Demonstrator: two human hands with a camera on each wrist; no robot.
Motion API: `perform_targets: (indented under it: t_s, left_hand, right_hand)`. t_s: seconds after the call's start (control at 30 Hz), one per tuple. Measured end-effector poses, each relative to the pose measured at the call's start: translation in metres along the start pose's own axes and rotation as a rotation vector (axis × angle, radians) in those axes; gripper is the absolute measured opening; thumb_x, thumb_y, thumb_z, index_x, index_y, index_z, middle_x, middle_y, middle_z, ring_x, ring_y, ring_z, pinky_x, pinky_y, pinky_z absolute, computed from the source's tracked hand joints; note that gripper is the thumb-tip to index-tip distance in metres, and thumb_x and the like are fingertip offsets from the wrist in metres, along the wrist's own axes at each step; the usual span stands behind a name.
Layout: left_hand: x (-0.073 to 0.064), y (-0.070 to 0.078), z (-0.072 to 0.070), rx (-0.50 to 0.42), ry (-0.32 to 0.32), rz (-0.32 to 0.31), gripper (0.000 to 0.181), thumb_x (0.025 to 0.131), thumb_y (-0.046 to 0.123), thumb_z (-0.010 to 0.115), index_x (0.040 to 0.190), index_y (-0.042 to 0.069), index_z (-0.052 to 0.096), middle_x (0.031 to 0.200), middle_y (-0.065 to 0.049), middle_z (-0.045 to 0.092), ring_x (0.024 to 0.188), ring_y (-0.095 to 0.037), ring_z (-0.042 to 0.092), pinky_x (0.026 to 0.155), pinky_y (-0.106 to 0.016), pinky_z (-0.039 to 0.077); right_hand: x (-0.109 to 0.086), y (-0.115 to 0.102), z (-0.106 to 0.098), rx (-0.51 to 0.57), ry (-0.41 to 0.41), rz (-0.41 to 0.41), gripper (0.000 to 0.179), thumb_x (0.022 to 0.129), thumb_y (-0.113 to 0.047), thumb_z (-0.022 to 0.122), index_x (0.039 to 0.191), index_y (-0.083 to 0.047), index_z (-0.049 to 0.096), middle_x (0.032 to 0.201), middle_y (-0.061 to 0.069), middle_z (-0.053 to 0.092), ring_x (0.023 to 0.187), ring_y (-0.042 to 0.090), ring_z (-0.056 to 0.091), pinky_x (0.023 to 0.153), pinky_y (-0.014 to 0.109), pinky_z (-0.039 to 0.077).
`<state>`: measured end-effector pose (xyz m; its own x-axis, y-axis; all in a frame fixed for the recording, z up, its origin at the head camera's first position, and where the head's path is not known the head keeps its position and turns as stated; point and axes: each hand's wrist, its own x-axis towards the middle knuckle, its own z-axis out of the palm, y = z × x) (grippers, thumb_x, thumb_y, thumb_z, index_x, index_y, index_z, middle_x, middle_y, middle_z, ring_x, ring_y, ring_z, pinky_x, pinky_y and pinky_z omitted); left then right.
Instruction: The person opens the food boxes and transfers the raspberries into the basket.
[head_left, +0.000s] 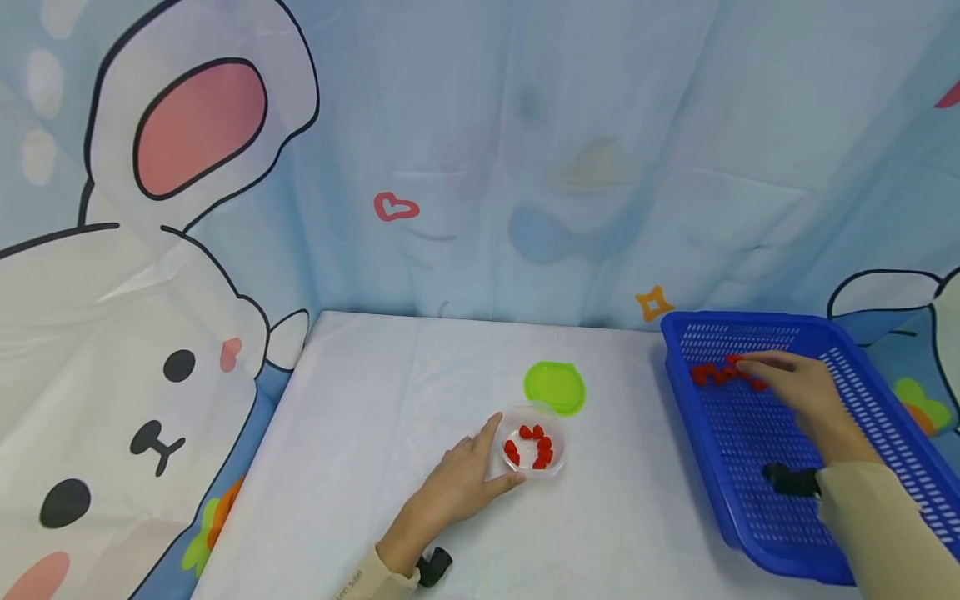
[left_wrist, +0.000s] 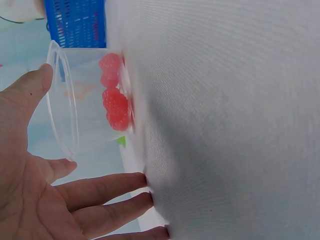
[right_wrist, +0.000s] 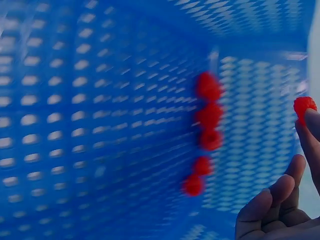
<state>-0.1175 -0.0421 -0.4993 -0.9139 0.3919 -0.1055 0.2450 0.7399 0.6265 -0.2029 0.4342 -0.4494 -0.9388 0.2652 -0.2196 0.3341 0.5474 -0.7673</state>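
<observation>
My left hand (head_left: 456, 481) is beside a clear plastic cup (head_left: 559, 450), its thumb and index finger at opposite sides of the rim. In the left wrist view, the other fingers (left_wrist: 107, 192) reach down to the white cloth. Several red raspberries (left_wrist: 116, 107) lie at the bottom of the cup. My right hand (head_left: 797, 385) is over a blue basket (head_left: 750, 508), pinching one raspberry (right_wrist: 304, 107) between thumb and index finger. Its remaining fingers are curled in. More raspberries (right_wrist: 208, 116) lie in a row on the basket floor, blurred in the right wrist view.
A bright green lid (head_left: 554, 387) lies just behind the cup on the white-covered table (head_left: 360, 400). The basket's raised rim stands along the right side. A patterned curtain (head_left: 480, 167) hangs behind the table. Dark wrist cameras (head_left: 434, 567) are strapped below both hands.
</observation>
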Motion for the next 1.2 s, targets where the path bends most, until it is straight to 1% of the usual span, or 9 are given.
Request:
perform_targets:
  t_s: [0.1, 0.17, 0.27, 0.4, 0.6, 0.77, 0.93, 1.07, 1.2]
  left_hand:
    - [0.0, -0.001, 0.0, 0.003, 0.002, 0.003, 0.093, 0.089, 0.057, 0.069, 0.159, 0.012, 0.025, 0.136, -0.017, 0.057, 0.12, -0.034, 0.057, 0.098, -0.053, 0.047]
    - [0.0, -0.001, 0.001, 0.004, 0.003, 0.004, 0.093, 0.089, 0.057, 0.068, 0.159, 0.012, 0.025, 0.136, -0.017, 0.057, 0.12, -0.034, 0.056, 0.099, -0.053, 0.046]
    - [0.001, -0.001, 0.001, 0.006, 0.002, 0.01, 0.093, 0.09, 0.057, 0.068, 0.159, 0.012, 0.025, 0.138, -0.017, 0.056, 0.123, -0.035, 0.055, 0.1, -0.054, 0.045]
    - [0.001, -0.002, 0.002, 0.015, 0.007, 0.017, 0.093, 0.09, 0.056, 0.068, 0.159, 0.011, 0.025, 0.14, -0.017, 0.056, 0.124, -0.036, 0.054, 0.1, -0.054, 0.045]
    - [0.002, -0.003, 0.002, 0.016, 0.007, 0.017, 0.093, 0.09, 0.055, 0.069, 0.159, 0.011, 0.025, 0.14, -0.018, 0.055, 0.125, -0.038, 0.054, 0.1, -0.055, 0.045]
    - [0.002, -0.003, 0.002, 0.011, 0.007, 0.02, 0.093, 0.09, 0.055, 0.069, 0.159, 0.011, 0.025, 0.141, -0.017, 0.054, 0.125, -0.039, 0.053, 0.1, -0.055, 0.045]
    - [0.002, -0.003, 0.002, 0.016, 0.009, 0.024, 0.093, 0.09, 0.056, 0.068, 0.159, 0.012, 0.024, 0.141, -0.016, 0.055, 0.125, -0.038, 0.054, 0.1, -0.054, 0.045]
    - [0.002, -0.002, 0.001, 0.011, 0.006, 0.02, 0.093, 0.09, 0.056, 0.069, 0.159, 0.012, 0.025, 0.141, -0.017, 0.055, 0.124, -0.037, 0.054, 0.1, -0.054, 0.045]
    - [0.001, -0.001, 0.001, 0.004, 0.001, 0.01, 0.092, 0.09, 0.053, 0.07, 0.159, 0.012, 0.025, 0.14, -0.018, 0.055, 0.124, -0.037, 0.055, 0.099, -0.054, 0.046]
  right_hand:
    - [0.01, 0.016, 0.0, 0.018, 0.031, 0.067, 0.076, 0.099, -0.05, 0.056, 0.141, 0.012, 0.045, 0.152, 0.038, 0.026, 0.139, 0.058, 0.018, 0.106, 0.073, 0.018]
    - [0.016, 0.025, 0.002, 0.022, 0.055, 0.092, 0.072, 0.099, -0.046, 0.057, 0.139, 0.014, 0.046, 0.151, 0.038, 0.028, 0.138, 0.057, 0.022, 0.106, 0.071, 0.021]
    - [0.023, 0.036, 0.005, 0.031, 0.083, 0.099, 0.066, 0.1, -0.038, 0.058, 0.138, 0.015, 0.047, 0.148, 0.038, 0.033, 0.134, 0.054, 0.028, 0.105, 0.069, 0.026]
    - [0.029, 0.045, 0.009, 0.021, 0.089, 0.105, 0.062, 0.101, -0.035, 0.058, 0.136, 0.016, 0.048, 0.147, 0.038, 0.034, 0.134, 0.054, 0.03, 0.105, 0.068, 0.027]
    - [0.031, 0.051, 0.01, -0.039, 0.062, 0.136, 0.059, 0.101, -0.031, 0.057, 0.136, 0.016, 0.048, 0.147, 0.039, 0.033, 0.133, 0.056, 0.03, 0.104, 0.07, 0.026]
    - [0.032, 0.05, 0.012, -0.111, 0.069, 0.158, 0.053, 0.101, -0.025, 0.058, 0.133, 0.015, 0.051, 0.144, 0.041, 0.035, 0.128, 0.055, 0.035, 0.099, 0.067, 0.032]
    - [0.032, 0.048, 0.014, -0.131, 0.076, 0.164, 0.049, 0.101, -0.022, 0.057, 0.132, 0.015, 0.052, 0.141, 0.04, 0.037, 0.122, 0.055, 0.037, 0.093, 0.065, 0.035]
    - [0.032, 0.046, 0.013, -0.137, 0.087, 0.106, 0.047, 0.102, -0.021, 0.055, 0.131, 0.016, 0.052, 0.139, 0.04, 0.04, 0.125, 0.056, 0.037, 0.096, 0.068, 0.034]
    - [0.026, 0.03, 0.013, -0.143, 0.115, -0.013, 0.049, 0.103, -0.026, 0.054, 0.131, 0.015, 0.053, 0.135, 0.038, 0.047, 0.123, 0.054, 0.042, 0.093, 0.067, 0.038]
